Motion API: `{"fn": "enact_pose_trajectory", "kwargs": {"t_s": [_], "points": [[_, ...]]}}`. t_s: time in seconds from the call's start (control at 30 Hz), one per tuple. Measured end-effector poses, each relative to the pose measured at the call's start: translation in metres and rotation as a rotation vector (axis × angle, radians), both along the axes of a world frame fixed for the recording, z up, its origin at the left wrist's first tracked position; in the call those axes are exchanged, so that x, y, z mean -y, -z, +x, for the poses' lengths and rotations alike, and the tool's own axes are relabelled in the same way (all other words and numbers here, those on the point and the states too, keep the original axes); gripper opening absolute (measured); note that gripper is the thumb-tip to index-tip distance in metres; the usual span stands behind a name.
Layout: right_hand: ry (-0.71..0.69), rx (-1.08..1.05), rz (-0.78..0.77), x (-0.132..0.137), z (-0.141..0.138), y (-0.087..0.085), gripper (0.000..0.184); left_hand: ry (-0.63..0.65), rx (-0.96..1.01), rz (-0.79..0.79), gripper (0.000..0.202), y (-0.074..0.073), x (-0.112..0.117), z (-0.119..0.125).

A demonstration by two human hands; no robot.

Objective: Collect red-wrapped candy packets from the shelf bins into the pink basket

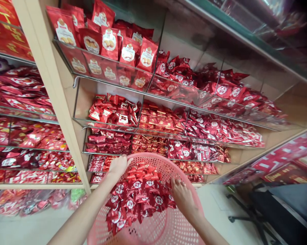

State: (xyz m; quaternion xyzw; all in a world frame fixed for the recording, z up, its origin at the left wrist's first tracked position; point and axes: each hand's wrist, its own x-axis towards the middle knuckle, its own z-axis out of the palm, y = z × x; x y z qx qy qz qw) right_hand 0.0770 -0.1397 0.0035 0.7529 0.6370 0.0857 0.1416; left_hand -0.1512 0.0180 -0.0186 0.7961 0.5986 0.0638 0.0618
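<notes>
I note bright, diffuse light on my left hand (pixel 118 166), right hand (pixel 182 195) and the pink basket (pixel 179 223), reflections on the glass shelf front (pixel 102 66), a black upper-right corner, and blurred, stretched edges around the chair (pixel 278 207).

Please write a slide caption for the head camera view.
Left hand on the rim of a pink basket, right hand inside beside red packets, facing stocked shelving.

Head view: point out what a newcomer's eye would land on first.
Probably the pink basket at bottom centre, with a heap of red packets inside, the left hand on its rim and the right hand inside, toward its right side. Next, the larger red bags with white labels, at the upper left of the wooden shelving.
</notes>
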Motion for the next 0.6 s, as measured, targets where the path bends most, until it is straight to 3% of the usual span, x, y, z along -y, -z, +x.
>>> {"fn": "enact_pose_trajectory", "kwargs": {"t_s": [0.43,0.6], "points": [[0.050,-0.314,-0.028,0.007,0.016,-0.004,0.015,-0.004,-0.021,-0.014,0.061,-0.003,0.002,0.001],[0.014,-0.257,-0.008,0.006,0.019,0.001,0.014,-0.021,-0.023,-0.045,0.061,-0.005,0.003,0.001]]}}
